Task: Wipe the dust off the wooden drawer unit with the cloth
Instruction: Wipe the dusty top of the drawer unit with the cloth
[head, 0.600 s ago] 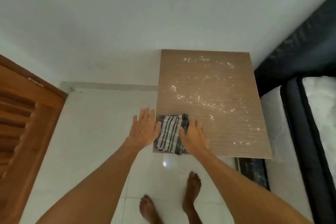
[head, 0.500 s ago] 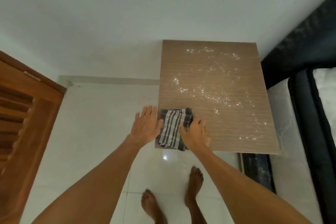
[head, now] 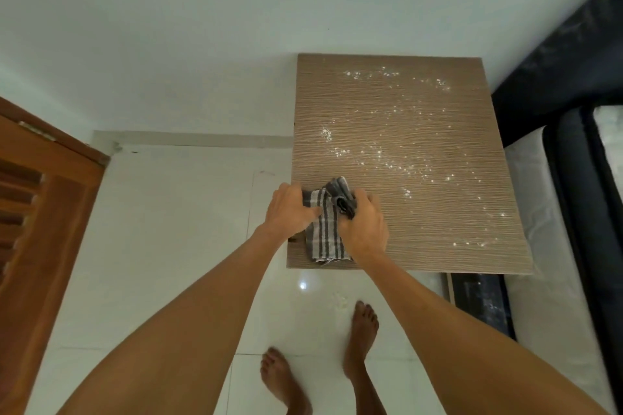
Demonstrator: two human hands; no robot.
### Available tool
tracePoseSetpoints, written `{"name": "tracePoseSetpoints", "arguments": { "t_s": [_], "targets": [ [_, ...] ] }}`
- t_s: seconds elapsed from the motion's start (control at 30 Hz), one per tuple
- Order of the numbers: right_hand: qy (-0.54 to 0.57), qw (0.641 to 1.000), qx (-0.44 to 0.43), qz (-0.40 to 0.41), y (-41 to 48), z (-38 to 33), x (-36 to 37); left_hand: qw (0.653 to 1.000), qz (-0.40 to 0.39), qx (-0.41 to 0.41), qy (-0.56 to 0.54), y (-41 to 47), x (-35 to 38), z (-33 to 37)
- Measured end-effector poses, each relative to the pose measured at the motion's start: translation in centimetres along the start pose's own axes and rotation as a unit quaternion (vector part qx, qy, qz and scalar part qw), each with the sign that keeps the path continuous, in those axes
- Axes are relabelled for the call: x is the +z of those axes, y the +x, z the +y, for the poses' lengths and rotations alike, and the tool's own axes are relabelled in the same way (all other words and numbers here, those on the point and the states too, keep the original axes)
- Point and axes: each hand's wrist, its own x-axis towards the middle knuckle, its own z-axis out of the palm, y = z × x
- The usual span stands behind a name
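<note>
The wooden drawer unit (head: 421, 219) stands against the white wall, its top sprinkled with white dust across the middle and right. A grey and white striped cloth (head: 325, 229) lies bunched on the unit's near left corner. My left hand (head: 290, 209) grips the cloth's left side at the unit's left edge. My right hand (head: 364, 226) is closed over the cloth's right side, folding its upper part. Both hands hold the cloth together.
A brown wooden louvred door (head: 37, 212) is at the left. A dark bed frame with a white mattress (head: 553, 212) sits close on the right of the unit. My bare feet (head: 360, 330) stand on the glossy white tile floor.
Both hands were flat and open beside the cloth; now they have closed on it and bunched it up. The camera view has shifted slightly.
</note>
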Motion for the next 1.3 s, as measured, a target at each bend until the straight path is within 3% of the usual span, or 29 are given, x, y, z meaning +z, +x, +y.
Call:
{"name": "tracePoseSetpoints", "arguments": {
  "t_s": [0.13,0.3,0.43,0.57,0.67,0.9,1.0,1.13,1.3],
  "targets": [
    [-0.023,0.996,-0.091,-0.007,1.0,0.6,-1.1,0.991,-0.013,-0.046,-0.125,-0.3,-0.3,1.3],
    [-0.106,0.987,-0.117,0.032,1.6,0.6,-2.1,0.957,-0.079,-0.099,-0.262,-0.5,-0.1,2.9],
    [-0.178,0.951,-0.228,0.107,1.6,1.2,-2.1,0.909,-0.094,-0.159,-0.373,-0.7,0.0,4.7],
    [-0.245,0.918,-0.308,0.053,0.9,2.9,-1.9,0.871,-0.076,-0.204,-0.44,-0.3,0.0,5.9],
    [-0.312,0.899,-0.307,0.007,1.2,4.3,-1.4,0.878,-0.083,-0.214,-0.421,0.1,-0.1,6.5],
    [-0.317,0.906,-0.279,0.033,3.2,4.6,-0.1,0.915,-0.108,-0.213,-0.326,1.8,-1.7,7.2],
    [-0.304,0.901,-0.307,0.033,4.7,4.3,-0.6,0.927,-0.02,-0.197,-0.32,3.0,-1.7,6.9],
    [-0.288,0.889,-0.354,0.04,9.3,2.5,-2.1,0.97,0.171,-0.129,-0.116,4.7,-1.3,6.1],
    [-0.273,0.877,-0.393,0.038,17.9,-2.0,-5.0,0.98,0.181,-0.081,-0.019,7.3,-1.6,6.4]
  ]
}}
